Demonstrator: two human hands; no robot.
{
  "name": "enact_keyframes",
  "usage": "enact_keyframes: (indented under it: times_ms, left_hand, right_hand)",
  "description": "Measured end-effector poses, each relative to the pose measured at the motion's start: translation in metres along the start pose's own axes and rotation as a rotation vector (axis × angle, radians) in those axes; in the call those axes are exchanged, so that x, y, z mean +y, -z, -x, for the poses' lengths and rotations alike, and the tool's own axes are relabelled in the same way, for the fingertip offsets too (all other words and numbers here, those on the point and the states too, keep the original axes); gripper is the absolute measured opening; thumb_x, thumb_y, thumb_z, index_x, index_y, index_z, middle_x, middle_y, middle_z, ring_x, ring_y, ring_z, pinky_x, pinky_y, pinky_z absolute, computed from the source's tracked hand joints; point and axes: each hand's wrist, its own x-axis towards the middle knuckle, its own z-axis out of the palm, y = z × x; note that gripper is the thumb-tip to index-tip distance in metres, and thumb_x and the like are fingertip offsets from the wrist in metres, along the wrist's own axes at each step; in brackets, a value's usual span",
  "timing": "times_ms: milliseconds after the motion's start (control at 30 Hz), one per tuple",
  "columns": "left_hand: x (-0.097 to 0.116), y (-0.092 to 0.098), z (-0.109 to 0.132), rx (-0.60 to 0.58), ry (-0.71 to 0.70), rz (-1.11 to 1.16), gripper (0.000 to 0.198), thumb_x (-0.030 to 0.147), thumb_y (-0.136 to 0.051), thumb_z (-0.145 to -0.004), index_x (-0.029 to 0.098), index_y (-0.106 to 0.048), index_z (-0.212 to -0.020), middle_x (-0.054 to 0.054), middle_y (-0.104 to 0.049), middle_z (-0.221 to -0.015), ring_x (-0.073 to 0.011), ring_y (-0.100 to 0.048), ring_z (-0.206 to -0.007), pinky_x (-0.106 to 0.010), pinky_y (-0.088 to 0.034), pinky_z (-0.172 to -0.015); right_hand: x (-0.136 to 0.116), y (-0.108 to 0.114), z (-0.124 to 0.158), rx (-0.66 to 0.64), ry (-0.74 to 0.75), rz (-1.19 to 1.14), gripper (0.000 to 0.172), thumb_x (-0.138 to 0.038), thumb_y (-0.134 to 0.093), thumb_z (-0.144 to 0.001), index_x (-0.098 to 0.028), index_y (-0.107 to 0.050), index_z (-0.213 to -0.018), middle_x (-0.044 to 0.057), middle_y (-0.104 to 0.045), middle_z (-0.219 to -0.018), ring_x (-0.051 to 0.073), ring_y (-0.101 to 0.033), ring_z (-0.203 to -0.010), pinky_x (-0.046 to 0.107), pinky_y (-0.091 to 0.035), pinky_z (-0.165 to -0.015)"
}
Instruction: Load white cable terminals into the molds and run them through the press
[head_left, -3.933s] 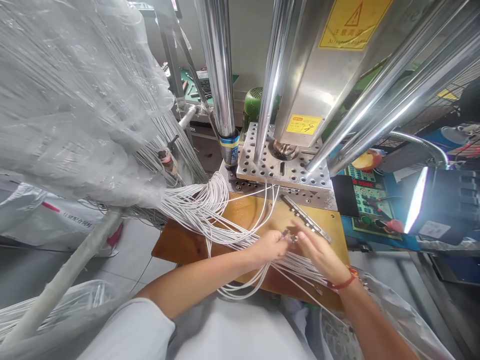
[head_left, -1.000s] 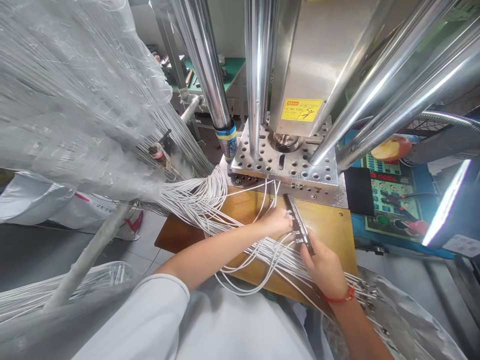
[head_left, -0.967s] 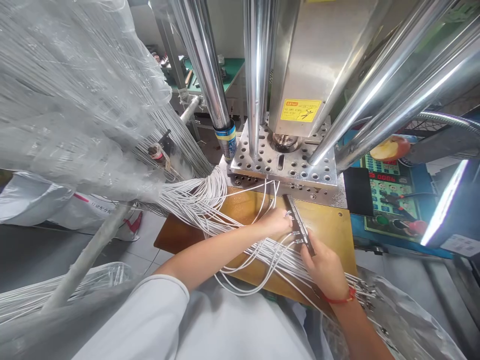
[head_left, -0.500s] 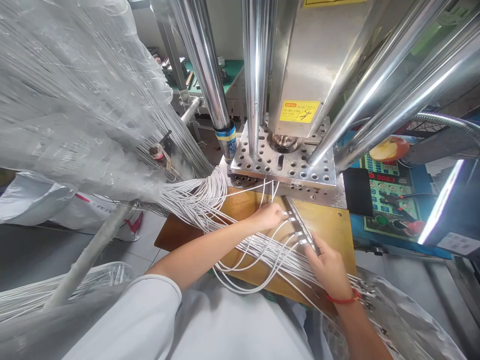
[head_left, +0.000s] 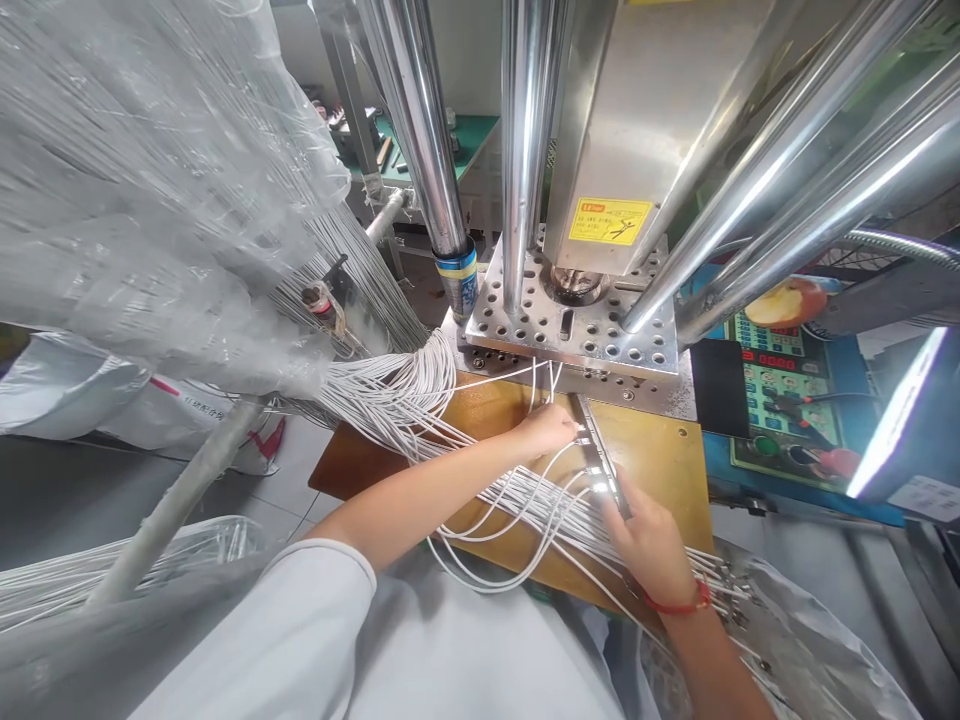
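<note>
A thin metal fixture bar (head_left: 592,440) lies slanted on the brown work plate (head_left: 660,455) under the press. Several white wires (head_left: 525,500) with metal end terminals run across the plate and into the bar's left side. My left hand (head_left: 546,432) is closed, its fingertips pinching a wire end against the bar's upper part. My right hand (head_left: 649,540), with a red cord on its wrist, is closed round the bar's near end. A thick bundle of white wires (head_left: 390,395) fans in from the left.
The press's perforated steel plate (head_left: 570,325) and chrome columns (head_left: 427,130) rise just behind the bar. A clear plastic bag of wires (head_left: 150,190) fills the left. A control panel (head_left: 780,400) with buttons and a lamp (head_left: 900,410) stand at the right.
Earlier both hands worked a wire end together near the bar's middle. They have since spread apart: my left hand went to the bar's upper part, my right to its near end.
</note>
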Motion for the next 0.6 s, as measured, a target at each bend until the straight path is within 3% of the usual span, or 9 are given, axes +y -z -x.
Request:
enact_keyframes:
  times_ms: [100, 300, 467, 600]
  left_hand:
    - [0.002, -0.001, 0.001, -0.017, 0.035, 0.003, 0.02, 0.027, -0.054, -0.067, 0.013, -0.056, -0.054, 0.002, -0.043, -0.044, -0.0077, -0.039, -0.042, -0.02, -0.029, -0.044]
    - [0.003, -0.002, 0.005, -0.041, 0.056, 0.023, 0.017, 0.024, -0.052, -0.069, 0.013, -0.056, -0.056, 0.001, -0.048, -0.049, -0.0079, -0.041, -0.044, -0.02, -0.032, -0.045]
    - [0.011, 0.002, 0.014, 0.01, -0.047, -0.153, 0.016, 0.023, -0.052, -0.069, 0.014, -0.057, -0.057, -0.003, -0.055, -0.058, -0.0134, -0.051, -0.058, -0.023, -0.037, -0.054]
    - [0.018, 0.012, 0.029, 0.064, -0.222, -0.331, 0.022, 0.029, -0.043, -0.078, 0.014, -0.058, -0.073, -0.009, -0.059, -0.075, -0.0193, -0.055, -0.074, -0.028, -0.041, -0.066]
  right_hand:
    - [0.001, -0.003, 0.003, 0.031, 0.111, 0.094, 0.046, -0.032, -0.033, -0.082, -0.006, -0.042, -0.119, 0.013, -0.061, -0.086, 0.018, -0.057, -0.069, 0.026, -0.043, -0.062]
    - [-0.001, -0.002, 0.008, 0.025, 0.152, 0.137, 0.045, -0.029, -0.034, -0.082, -0.004, -0.042, -0.118, 0.01, -0.061, -0.073, 0.018, -0.057, -0.064, 0.027, -0.044, -0.059]
    - [-0.011, 0.001, 0.012, -0.025, 0.108, 0.19, 0.044, -0.03, -0.032, -0.082, -0.007, -0.039, -0.119, 0.008, -0.061, -0.074, 0.018, -0.057, -0.061, 0.026, -0.042, -0.055]
    - [-0.022, 0.014, 0.01, -0.206, -0.005, 0.407, 0.037, -0.03, -0.03, -0.082, -0.011, -0.046, -0.11, 0.005, -0.06, -0.061, 0.018, -0.055, -0.05, 0.025, -0.033, -0.042]
